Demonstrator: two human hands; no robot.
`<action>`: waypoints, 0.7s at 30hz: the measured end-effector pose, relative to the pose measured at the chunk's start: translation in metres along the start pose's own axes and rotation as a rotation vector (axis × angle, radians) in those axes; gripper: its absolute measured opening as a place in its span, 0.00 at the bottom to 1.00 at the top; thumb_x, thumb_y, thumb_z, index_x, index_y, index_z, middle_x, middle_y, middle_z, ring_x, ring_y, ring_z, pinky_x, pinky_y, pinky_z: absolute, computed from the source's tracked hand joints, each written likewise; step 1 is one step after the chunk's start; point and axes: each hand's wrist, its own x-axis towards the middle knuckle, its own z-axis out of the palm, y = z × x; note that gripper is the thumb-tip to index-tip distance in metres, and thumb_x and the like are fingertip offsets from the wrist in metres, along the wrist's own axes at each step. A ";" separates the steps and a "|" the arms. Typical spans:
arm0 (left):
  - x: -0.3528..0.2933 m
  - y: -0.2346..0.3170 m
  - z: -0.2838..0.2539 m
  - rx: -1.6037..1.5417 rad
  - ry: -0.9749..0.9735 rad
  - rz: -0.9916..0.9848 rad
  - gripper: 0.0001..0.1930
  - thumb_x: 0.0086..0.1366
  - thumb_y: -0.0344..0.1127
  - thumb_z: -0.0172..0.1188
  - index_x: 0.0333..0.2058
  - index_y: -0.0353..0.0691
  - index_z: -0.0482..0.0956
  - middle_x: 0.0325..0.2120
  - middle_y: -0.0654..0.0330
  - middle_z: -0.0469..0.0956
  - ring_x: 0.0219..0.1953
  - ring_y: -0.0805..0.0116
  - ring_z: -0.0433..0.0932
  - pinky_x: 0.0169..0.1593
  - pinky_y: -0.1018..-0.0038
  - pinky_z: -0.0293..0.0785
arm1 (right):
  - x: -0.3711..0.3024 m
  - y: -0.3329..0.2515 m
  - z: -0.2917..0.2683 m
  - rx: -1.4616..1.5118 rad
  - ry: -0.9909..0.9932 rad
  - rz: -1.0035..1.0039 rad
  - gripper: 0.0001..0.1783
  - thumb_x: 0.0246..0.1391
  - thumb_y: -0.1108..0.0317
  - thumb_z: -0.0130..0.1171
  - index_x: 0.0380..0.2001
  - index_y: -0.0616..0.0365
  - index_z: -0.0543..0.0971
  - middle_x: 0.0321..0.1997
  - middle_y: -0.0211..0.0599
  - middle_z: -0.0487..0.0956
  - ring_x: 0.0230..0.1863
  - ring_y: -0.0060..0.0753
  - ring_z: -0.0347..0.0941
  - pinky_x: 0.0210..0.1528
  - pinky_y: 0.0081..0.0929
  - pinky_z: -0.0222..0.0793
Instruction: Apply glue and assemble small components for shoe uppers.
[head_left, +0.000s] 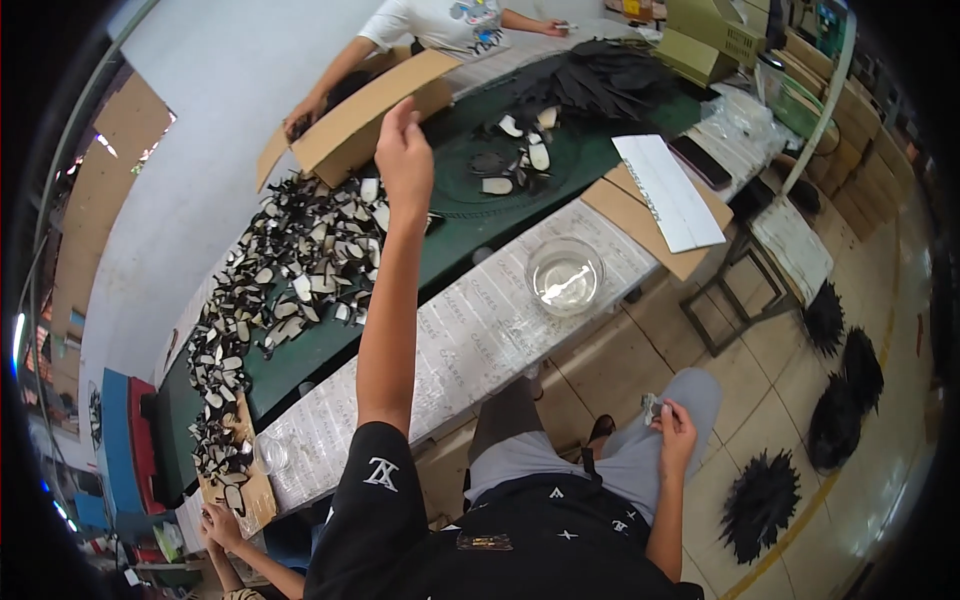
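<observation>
My left hand [405, 150] is raised over the green belt [455, 215] in front of a long cardboard box [370, 120]. Its fingers point away, loosely stretched, and nothing shows in them; some are hidden. Below and left of it spreads a heap of small black-and-cream cut pieces [300, 250]. Over my right knee, my right hand [678, 432] pinches a small grey-and-black piece [651, 408], whose exact kind is too small to make out. A few more cream-and-black pieces [538, 155] lie on the belt farther right.
A clear round bowl [565, 275] stands on the wrapped ledge [480, 320]. Black strips [595, 80] are heaped at the far right. Across the belt, a person's hand [305, 115] rests at the box; another person's hands [222, 525] are lower left. A stool [790, 240] stands right.
</observation>
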 end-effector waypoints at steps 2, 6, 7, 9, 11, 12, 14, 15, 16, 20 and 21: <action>-0.001 -0.047 -0.022 0.265 0.081 0.052 0.16 0.64 0.28 0.49 0.50 0.28 0.72 0.48 0.42 0.75 0.52 0.50 0.74 0.57 0.65 0.67 | 0.000 -0.002 -0.003 -0.015 0.049 -0.005 0.13 0.61 0.70 0.56 0.45 0.68 0.76 0.33 0.33 0.78 0.29 0.19 0.73 0.32 0.17 0.72; -0.052 -0.156 -0.117 1.276 -0.103 -0.089 0.33 0.57 0.51 0.60 0.56 0.35 0.69 0.61 0.41 0.61 0.64 0.36 0.52 0.61 0.38 0.49 | 0.002 -0.001 0.005 -0.001 0.008 -0.010 0.14 0.61 0.67 0.56 0.45 0.66 0.77 0.33 0.32 0.77 0.30 0.18 0.73 0.32 0.17 0.72; -0.063 -0.161 -0.118 1.446 -0.440 -0.408 0.40 0.56 0.59 0.59 0.61 0.40 0.64 0.63 0.41 0.55 0.66 0.37 0.49 0.62 0.39 0.50 | 0.002 0.001 0.001 -0.015 0.015 0.007 0.13 0.61 0.68 0.56 0.45 0.66 0.77 0.33 0.32 0.77 0.30 0.19 0.73 0.32 0.17 0.72; -0.088 -0.183 -0.160 1.366 -0.603 -0.519 0.35 0.54 0.59 0.61 0.54 0.40 0.71 0.65 0.47 0.55 0.67 0.38 0.47 0.63 0.40 0.50 | 0.004 0.002 0.007 0.001 -0.019 0.014 0.13 0.61 0.68 0.56 0.45 0.66 0.77 0.32 0.32 0.77 0.29 0.19 0.73 0.31 0.17 0.72; -0.102 -0.183 -0.176 1.357 -0.574 -0.195 0.26 0.55 0.52 0.63 0.46 0.39 0.78 0.61 0.48 0.62 0.65 0.43 0.56 0.62 0.42 0.53 | 0.004 0.002 0.006 -0.036 -0.046 0.012 0.12 0.61 0.70 0.56 0.44 0.66 0.77 0.31 0.32 0.78 0.28 0.19 0.73 0.31 0.17 0.72; -0.096 -0.180 -0.172 1.350 -0.580 -0.180 0.26 0.55 0.52 0.63 0.46 0.39 0.78 0.61 0.48 0.62 0.65 0.43 0.56 0.62 0.42 0.53 | 0.004 0.001 0.006 -0.030 -0.032 0.010 0.12 0.61 0.70 0.56 0.44 0.66 0.77 0.31 0.32 0.78 0.28 0.19 0.73 0.31 0.17 0.72; -0.084 -0.167 -0.159 1.173 -0.679 -0.351 0.19 0.55 0.46 0.65 0.40 0.38 0.81 0.56 0.45 0.68 0.60 0.48 0.65 0.62 0.44 0.56 | 0.002 0.000 0.002 -0.079 -0.017 -0.002 0.11 0.61 0.70 0.56 0.43 0.66 0.77 0.30 0.33 0.78 0.28 0.19 0.73 0.31 0.17 0.72; -0.087 -0.153 -0.155 1.101 -0.563 -0.260 0.15 0.55 0.43 0.64 0.34 0.37 0.81 0.50 0.44 0.73 0.55 0.49 0.70 0.61 0.50 0.59 | 0.000 -0.001 0.001 -0.072 -0.007 -0.005 0.11 0.61 0.70 0.56 0.43 0.66 0.77 0.30 0.33 0.78 0.28 0.19 0.73 0.31 0.17 0.72; -0.090 -0.155 -0.156 1.096 -0.568 -0.247 0.15 0.55 0.43 0.64 0.34 0.37 0.81 0.50 0.44 0.73 0.55 0.49 0.70 0.61 0.50 0.59 | -0.001 -0.001 0.000 -0.072 0.011 -0.002 0.11 0.60 0.71 0.56 0.43 0.67 0.77 0.28 0.32 0.78 0.27 0.19 0.73 0.30 0.17 0.71; -0.091 -0.154 -0.193 0.730 -0.152 0.015 0.09 0.66 0.34 0.55 0.44 0.41 0.72 0.55 0.43 0.69 0.56 0.47 0.71 0.53 0.60 0.69 | 0.004 -0.003 0.003 -0.005 -0.008 -0.015 0.11 0.60 0.71 0.57 0.43 0.67 0.77 0.27 0.31 0.78 0.26 0.18 0.73 0.30 0.17 0.71; -0.091 -0.140 -0.179 0.321 -0.116 -0.344 0.09 0.69 0.36 0.52 0.45 0.42 0.69 0.54 0.45 0.70 0.56 0.50 0.72 0.51 0.60 0.72 | 0.003 -0.004 0.002 -0.003 0.023 -0.021 0.11 0.60 0.71 0.57 0.43 0.67 0.77 0.27 0.31 0.78 0.26 0.18 0.73 0.30 0.17 0.71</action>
